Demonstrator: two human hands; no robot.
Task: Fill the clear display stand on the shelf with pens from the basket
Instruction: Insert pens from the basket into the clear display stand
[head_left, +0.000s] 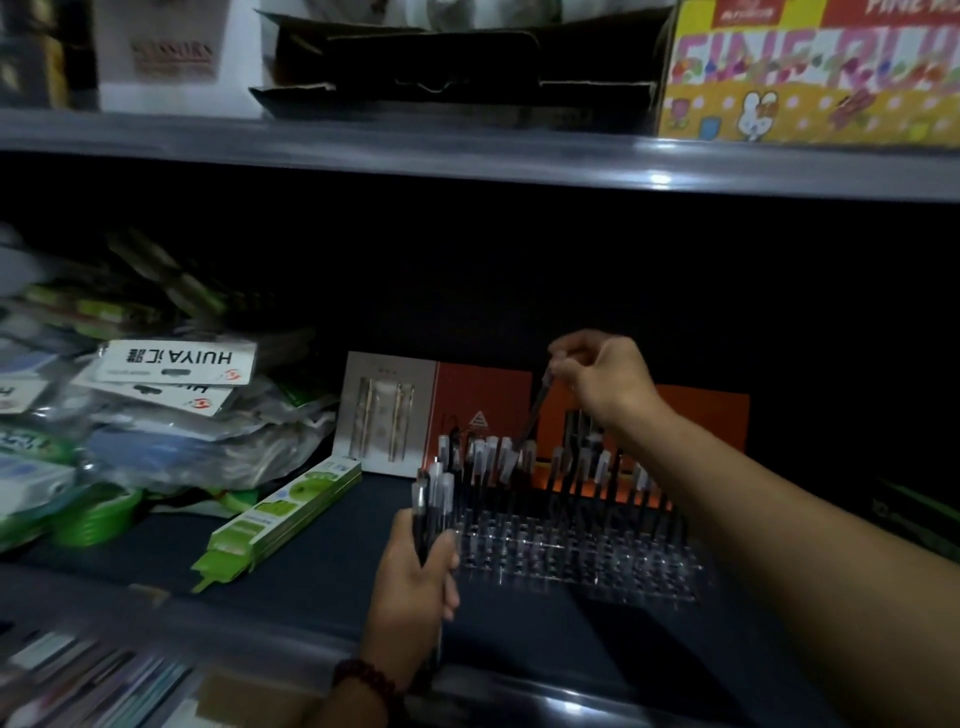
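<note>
The clear display stand (571, 551) sits on the dark shelf, with several black pens (597, 467) standing upright in its back rows. My left hand (415, 577) grips a bundle of pens (434, 488) upright just left of the stand. My right hand (597, 374) is raised above the stand's back row and pinches one black pen (535, 410) by its top end; the pen's lower tip hangs among the standing pens. The basket is out of view.
Orange and grey pen boxes (467, 415) lean behind the stand. Green flat packs (280, 519) and a heap of bagged stationery (156, 415) lie to the left. The upper shelf edge (467, 161) runs overhead, the lower shelf lip (260, 623) in front.
</note>
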